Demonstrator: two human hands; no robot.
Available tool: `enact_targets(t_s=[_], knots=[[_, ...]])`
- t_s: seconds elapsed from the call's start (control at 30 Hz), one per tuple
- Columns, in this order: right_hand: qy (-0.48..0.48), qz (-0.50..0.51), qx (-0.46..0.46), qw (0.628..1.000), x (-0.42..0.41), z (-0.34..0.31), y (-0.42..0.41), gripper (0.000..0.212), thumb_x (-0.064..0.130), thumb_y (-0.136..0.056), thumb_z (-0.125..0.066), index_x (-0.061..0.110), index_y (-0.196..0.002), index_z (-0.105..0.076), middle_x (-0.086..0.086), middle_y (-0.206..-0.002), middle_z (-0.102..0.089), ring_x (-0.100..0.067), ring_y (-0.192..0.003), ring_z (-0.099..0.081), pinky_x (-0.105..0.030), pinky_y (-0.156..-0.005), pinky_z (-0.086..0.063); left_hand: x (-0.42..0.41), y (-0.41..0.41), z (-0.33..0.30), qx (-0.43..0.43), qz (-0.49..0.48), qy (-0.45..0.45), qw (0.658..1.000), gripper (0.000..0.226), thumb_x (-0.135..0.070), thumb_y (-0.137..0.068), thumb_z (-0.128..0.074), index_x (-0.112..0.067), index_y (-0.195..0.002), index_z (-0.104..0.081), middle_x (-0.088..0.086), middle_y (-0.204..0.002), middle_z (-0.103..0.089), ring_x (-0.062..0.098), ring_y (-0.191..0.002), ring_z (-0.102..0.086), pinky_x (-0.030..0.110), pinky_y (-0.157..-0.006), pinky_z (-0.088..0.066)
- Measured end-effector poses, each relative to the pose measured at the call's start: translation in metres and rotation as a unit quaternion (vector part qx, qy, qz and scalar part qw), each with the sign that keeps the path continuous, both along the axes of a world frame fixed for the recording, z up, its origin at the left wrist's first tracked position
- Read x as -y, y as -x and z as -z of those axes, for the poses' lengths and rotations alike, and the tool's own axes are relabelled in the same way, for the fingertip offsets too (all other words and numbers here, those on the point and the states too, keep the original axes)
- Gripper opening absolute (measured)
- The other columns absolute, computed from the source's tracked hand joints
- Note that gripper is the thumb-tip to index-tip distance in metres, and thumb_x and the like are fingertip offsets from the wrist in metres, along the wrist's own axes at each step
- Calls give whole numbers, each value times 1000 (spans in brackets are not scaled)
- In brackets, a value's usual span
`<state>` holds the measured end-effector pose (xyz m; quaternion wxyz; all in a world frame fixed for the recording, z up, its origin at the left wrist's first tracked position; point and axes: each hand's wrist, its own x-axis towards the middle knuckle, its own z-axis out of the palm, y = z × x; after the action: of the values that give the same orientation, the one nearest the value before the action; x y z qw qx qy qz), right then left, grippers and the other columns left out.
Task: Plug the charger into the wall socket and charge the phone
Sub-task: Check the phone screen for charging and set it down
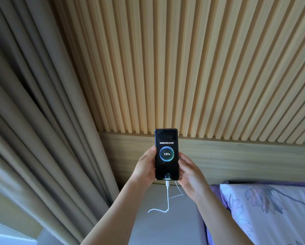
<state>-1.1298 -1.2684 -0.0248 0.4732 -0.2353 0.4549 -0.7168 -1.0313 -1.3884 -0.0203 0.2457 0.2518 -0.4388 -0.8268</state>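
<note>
A black phone (pixel 166 153) is held upright in front of the wooden wall, its lit screen showing a charging ring with 61%. My left hand (pixel 145 166) grips its left edge and my right hand (pixel 189 172) grips its right edge. A white charging cable (pixel 167 195) is plugged into the phone's bottom and hangs down in loops over the grey surface below. The charger body and the wall socket are not in view.
A slatted wooden wall panel (pixel 192 68) rises behind the phone, with a flat wooden headboard (pixel 236 160) under it. Beige curtains (pixel 33 112) hang at left. A pillow with a purple flower print (pixel 272 213) lies at lower right, next to a grey surface (pixel 166 227).
</note>
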Motion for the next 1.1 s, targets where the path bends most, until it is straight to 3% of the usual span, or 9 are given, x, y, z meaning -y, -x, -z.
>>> enact_targets(t_s=[0.1,0.23,0.33,0.47,0.6,0.67,0.77,0.93,1.1], knots=[[-58,17,20,998,-4,23,-4,30,16,-93,-51,21,-121,-63,-6,-110,-71,-19,-91,-68,-27,-68,-53,0,-2,29,66,-23,-46,997,33,-34,-96,-45,-14,-108,-68,12,-108,-69,28,-100,-63,43,-91,-49],[-136,38,60,988,-11,63,-13,27,10,-91,-53,18,-112,-67,-7,-98,-74,-25,-87,-68,-34,-68,-52,-10,-7,71,147,-60,-143,977,31,-33,-91,-54,-9,-104,-68,5,-81,-77,25,-83,-69,36,-73,-55],[-182,42,85,979,-16,95,-20,25,8,-89,-54,18,-105,-71,-6,-93,-74,-23,-80,-69,-31,-62,-53,-19,-15,100,174,-71,-169,968,24,-32,-88,-61,-14,-99,-70,4,-81,-78,24,-81,-70,37,-77,-55],[-234,48,117,964,-22,142,-24,30,5,-86,-55,15,-110,-69,-9,-96,-73,-22,-79,-68,-29,-61,-53,-28,-21,141,204,-77,-198,956,17,-24,-91,-54,-20,-98,-69,-1,-74,-77,22,-77,-68,33,-68,-51],[-287,64,126,948,-26,186,-26,29,3,-86,-53,18,-100,-73,-4,-82,-74,-18,-70,-69,-27,-55,-52,-32,-23,184,241,-69,-214,944,19,-23,-90,-55,-18,-103,-69,4,-90,-74,24,-80,-67,34,-69,-52],[-310,75,126,939,-26,209,-26,30,1,-86,-51,19,-95,-73,0,-78,-74,-15,-68,-68,-27,-56,-51,-33,-22,205,259,-59,-210,941,17,-21,-89,-55,-18,-97,-70,0,-82,-76,22,-78,-67,33,-67,-52],[-343,85,123,927,-26,243,-24,31,-1,-88,-50,20,-95,-72,0,-80,-74,-18,-71,-67,-29,-61,-50,-33,-21,236,292,-39,-201,934,17,-21,-88,-56,-20,-89,-73,-4,-78,-76,19,-77,-66,31,-69,-49],[-384,101,132,908,-28,299,-15,30,-3,-89,-50,12,-107,-67,-11,-90,-70,-24,-74,-63,-30,-63,-48,-31,-16,290,337,-15,-199,920,21,-20,-87,-56,-19,-103,-69,3,-97,-69,21,-83,-62,32,-74,-46],[-415,116,117,895,-33,350,-3,33,-7,-88,-46,15,-99,-69,-16,-93,-69,-29,-79,-64,-34,-70,-53,-30,-3,339,335,17,-213,918,18,-16,-88,-54,-21,-93,-71,-3,-85,-71,21,-78,-64,31,-70,-48]])
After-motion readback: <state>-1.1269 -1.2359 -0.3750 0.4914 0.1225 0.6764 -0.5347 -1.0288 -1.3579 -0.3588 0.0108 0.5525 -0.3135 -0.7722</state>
